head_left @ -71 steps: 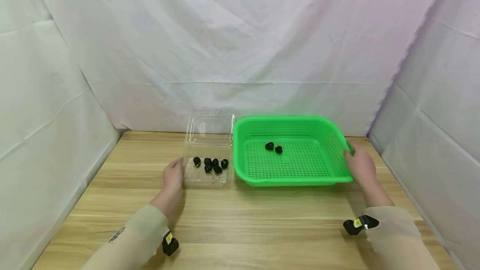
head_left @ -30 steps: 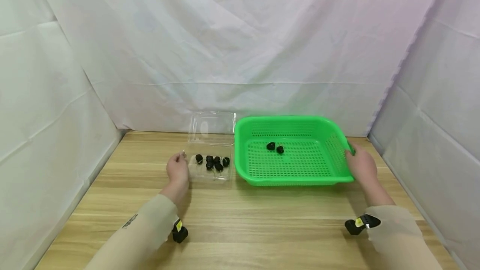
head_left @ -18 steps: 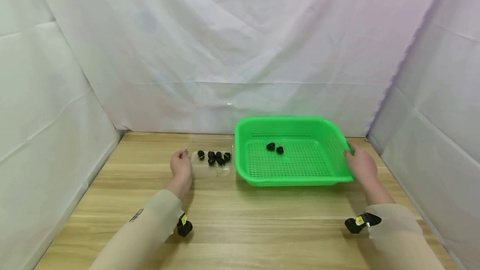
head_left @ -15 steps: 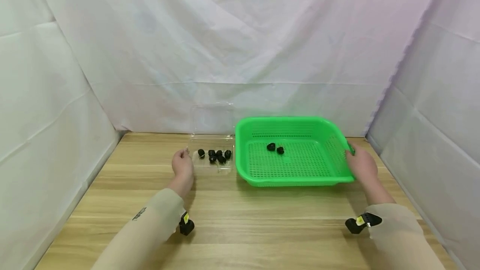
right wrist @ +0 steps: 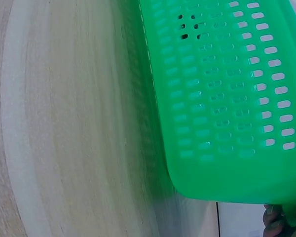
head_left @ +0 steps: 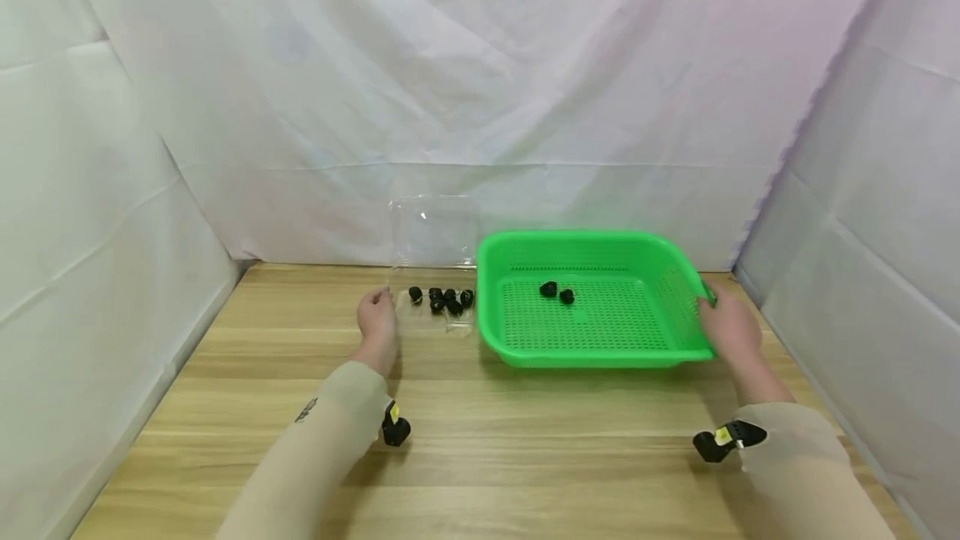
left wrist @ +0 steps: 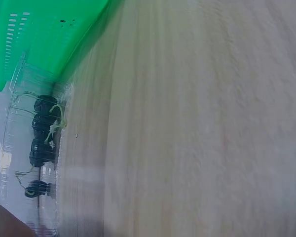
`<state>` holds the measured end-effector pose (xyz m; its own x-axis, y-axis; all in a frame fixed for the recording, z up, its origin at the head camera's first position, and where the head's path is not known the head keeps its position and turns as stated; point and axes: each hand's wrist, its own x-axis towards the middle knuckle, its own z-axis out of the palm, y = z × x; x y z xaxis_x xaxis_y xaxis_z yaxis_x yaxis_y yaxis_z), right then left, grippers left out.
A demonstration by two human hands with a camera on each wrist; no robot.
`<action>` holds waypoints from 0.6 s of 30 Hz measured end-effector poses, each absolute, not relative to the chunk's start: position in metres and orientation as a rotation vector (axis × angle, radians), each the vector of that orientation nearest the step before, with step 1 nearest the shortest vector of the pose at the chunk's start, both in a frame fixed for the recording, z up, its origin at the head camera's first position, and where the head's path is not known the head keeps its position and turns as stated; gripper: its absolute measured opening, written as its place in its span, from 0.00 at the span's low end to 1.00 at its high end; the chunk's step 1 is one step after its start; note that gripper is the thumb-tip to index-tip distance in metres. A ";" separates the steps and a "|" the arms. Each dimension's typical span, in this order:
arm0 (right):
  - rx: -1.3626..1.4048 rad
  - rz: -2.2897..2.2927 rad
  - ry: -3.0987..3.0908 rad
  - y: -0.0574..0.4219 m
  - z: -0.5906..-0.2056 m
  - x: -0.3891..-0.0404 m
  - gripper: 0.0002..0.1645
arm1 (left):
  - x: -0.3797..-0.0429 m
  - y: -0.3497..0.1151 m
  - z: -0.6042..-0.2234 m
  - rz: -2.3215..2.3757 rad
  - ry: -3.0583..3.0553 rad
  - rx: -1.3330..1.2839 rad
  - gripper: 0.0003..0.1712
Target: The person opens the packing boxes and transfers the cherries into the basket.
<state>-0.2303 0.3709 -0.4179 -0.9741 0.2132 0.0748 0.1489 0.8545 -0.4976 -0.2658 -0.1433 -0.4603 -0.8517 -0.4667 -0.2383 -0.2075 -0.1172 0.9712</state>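
Observation:
In the head view my left hand (head_left: 377,319) pinches the left side of a clear plastic clamshell container (head_left: 412,326), whose lid (head_left: 435,227) stands up against the backdrop. Inside lie several small, round black things (head_left: 436,295); the left wrist view shows thin green strands like stems on these black pieces (left wrist: 42,152). To the right, my right hand (head_left: 731,325) grips the right-end handle of a green perforated plastic basket (head_left: 592,359). Two more dark pieces (head_left: 549,289) sit on its floor. In the right wrist view, fingertips (right wrist: 272,219) curl beneath the handle.
Both containers stand side by side on a wooden table (head_left: 525,448), near its back edge. A white cloth backdrop (head_left: 480,90) rises behind, with white panels at left and right. A small black camera (head_left: 395,427) is strapped to each wrist.
My left hand has moved right and farther back, and the clamshell has shifted with it, its lid now rising higher against the backdrop. The basket and right hand have shifted slightly right.

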 end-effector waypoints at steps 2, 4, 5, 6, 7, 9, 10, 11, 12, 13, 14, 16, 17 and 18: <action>-0.283 0.756 -2.910 0.371 -0.417 -0.230 0.32 | -0.264 -0.144 -0.460 -2.089 -1.929 0.789 0.22; -0.282 0.750 -2.917 0.372 -0.417 -0.231 0.32 | -0.264 -0.144 -0.460 -2.100 -1.893 0.809 0.21; -0.281 0.748 -2.919 0.372 -0.416 -0.231 0.32 | -0.265 -0.144 -0.460 -2.109 -1.882 0.817 0.21; -0.281 0.745 -2.922 0.372 -0.416 -0.231 0.32 | -0.266 -0.144 -0.460 -2.121 -1.863 0.823 0.21; -0.282 0.736 -2.924 0.372 -0.415 -0.231 0.32 | -0.267 -0.144 -0.461 -2.133 -1.846 0.827 0.21; -0.285 0.734 -2.925 0.372 -0.414 -0.231 0.32 | -0.268 -0.144 -0.461 -2.139 -1.819 0.823 0.21; -0.285 0.732 -2.926 0.373 -0.414 -0.231 0.32 | -0.269 -0.144 -0.462 -2.146 -1.796 0.828 0.20; -0.286 0.730 -2.927 0.373 -0.414 -0.232 0.32 | -0.270 -0.145 -0.462 -2.147 -1.768 0.829 0.20; -0.282 0.726 -2.926 0.373 -0.414 -0.232 0.32 | -0.271 -0.145 -0.463 -2.148 -1.738 0.833 0.19; -0.276 0.726 -2.925 0.373 -0.415 -0.232 0.32 | -0.271 -0.145 -0.463 -2.143 -1.712 0.840 0.18; -0.272 0.732 -2.924 0.373 -0.415 -0.232 0.32 | -0.271 -0.146 -0.463 -2.143 -1.682 0.846 0.18; -0.265 0.730 -2.920 0.373 -0.416 -0.232 0.32 | -0.270 -0.147 -0.463 -2.155 -1.631 0.852 0.17; -0.266 0.730 -2.920 0.372 -0.416 -0.232 0.32 | -0.269 -0.148 -0.463 -2.170 -1.611 0.846 0.18; -0.265 0.731 -2.917 0.372 -0.416 -0.232 0.31 | -0.268 -0.149 -0.463 -2.186 -1.607 0.838 0.18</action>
